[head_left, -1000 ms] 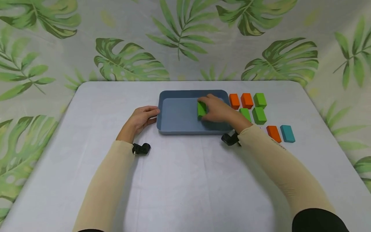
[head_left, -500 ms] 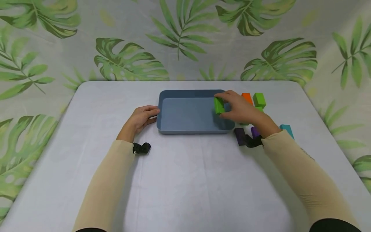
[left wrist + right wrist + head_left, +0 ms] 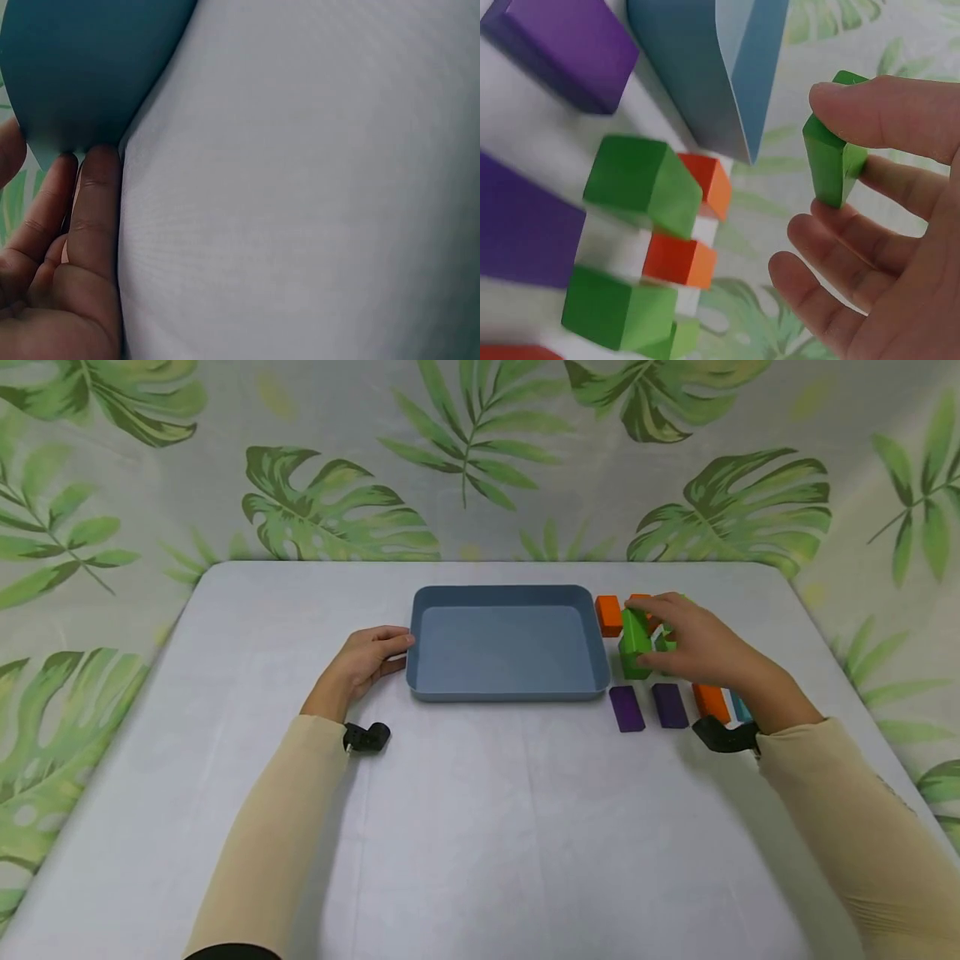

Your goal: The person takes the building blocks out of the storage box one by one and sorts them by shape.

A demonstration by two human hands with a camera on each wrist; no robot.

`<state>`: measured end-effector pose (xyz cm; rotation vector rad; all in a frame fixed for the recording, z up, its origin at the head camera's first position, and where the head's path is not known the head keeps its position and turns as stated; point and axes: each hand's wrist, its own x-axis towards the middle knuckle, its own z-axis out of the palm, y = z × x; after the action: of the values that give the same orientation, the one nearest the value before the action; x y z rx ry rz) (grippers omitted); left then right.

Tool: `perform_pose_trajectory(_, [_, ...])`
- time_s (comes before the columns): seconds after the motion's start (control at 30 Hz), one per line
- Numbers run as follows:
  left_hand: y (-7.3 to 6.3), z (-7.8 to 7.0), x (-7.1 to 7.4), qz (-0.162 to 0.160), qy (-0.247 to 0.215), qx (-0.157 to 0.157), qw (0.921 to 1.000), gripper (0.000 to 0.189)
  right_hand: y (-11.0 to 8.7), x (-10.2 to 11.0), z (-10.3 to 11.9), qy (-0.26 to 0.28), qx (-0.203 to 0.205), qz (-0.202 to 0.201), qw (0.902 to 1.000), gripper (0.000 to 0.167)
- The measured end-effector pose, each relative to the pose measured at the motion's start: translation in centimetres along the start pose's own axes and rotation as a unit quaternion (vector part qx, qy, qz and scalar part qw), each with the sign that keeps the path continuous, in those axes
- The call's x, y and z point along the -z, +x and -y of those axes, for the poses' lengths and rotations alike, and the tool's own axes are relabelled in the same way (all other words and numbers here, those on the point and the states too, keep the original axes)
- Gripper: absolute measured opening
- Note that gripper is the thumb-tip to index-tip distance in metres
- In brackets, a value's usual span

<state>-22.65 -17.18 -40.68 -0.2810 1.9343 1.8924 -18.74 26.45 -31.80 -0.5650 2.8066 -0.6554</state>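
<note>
My right hand pinches a green block between thumb and fingers. In the right wrist view that block is off the table, with the other blocks below. It overlaps another green block in the head view, right of the blue-grey tray. My left hand touches the tray's left side. In the left wrist view its fairly straight fingers rest against the outer wall, and part of the thumb shows by the rim. Nothing lies inside the tray.
Orange blocks stand right of the tray, partly behind the right hand. Nearer the front are a purple block, a darker purple block, an orange block and a mostly hidden blue block. A leaf-print cloth hangs behind the table.
My right hand has lifted the green block out of the tray and carried it right, over the blocks there. The left hand has stayed at the tray's left side.
</note>
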Motion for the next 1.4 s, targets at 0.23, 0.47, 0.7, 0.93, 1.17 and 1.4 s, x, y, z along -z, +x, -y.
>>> perform_pose_trajectory(0.23, [-0.1, 0.0, 0.2, -0.001, 0.001, 0.005, 1.0000, 0.050, -1.1, 0.7, -0.6, -0.008, -0.012, -0.011, 0.9998, 0.077])
perform_pose_trajectory(0.47, [0.0, 0.0, 0.2, 0.004, -0.007, 0.009, 0.9999, 0.050, -1.5, 0.4, -1.1, 0.005, -0.007, -0.021, 0.9997, 0.075])
perform_pose_trajectory(0.7, [0.0, -0.1, 0.4, 0.001, 0.001, 0.007, 1.0000, 0.051, -1.9, 0.0, -1.4, 0.012, -0.018, -0.026, 0.9994, 0.074])
perform_pose_trajectory(0.93, [0.2, -0.4, 0.4, 0.005, 0.008, 0.002, 1.0000, 0.050, -4.7, 0.1, -4.8, 0.011, -0.034, -0.060, 0.9976, 0.074])
perform_pose_trajectory(1.17, [0.0, 0.0, 0.1, 0.005, -0.002, 0.006, 1.0000, 0.051, -7.2, 1.7, -9.8, -0.026, -0.058, -0.079, 0.9949, 0.070])
perform_pose_trajectory(1.4, [-0.2, 0.0, 0.2, 0.006, -0.002, -0.001, 1.0000, 0.052, -9.6, 1.7, -14.2, -0.043, -0.097, -0.058, 0.9926, 0.068])
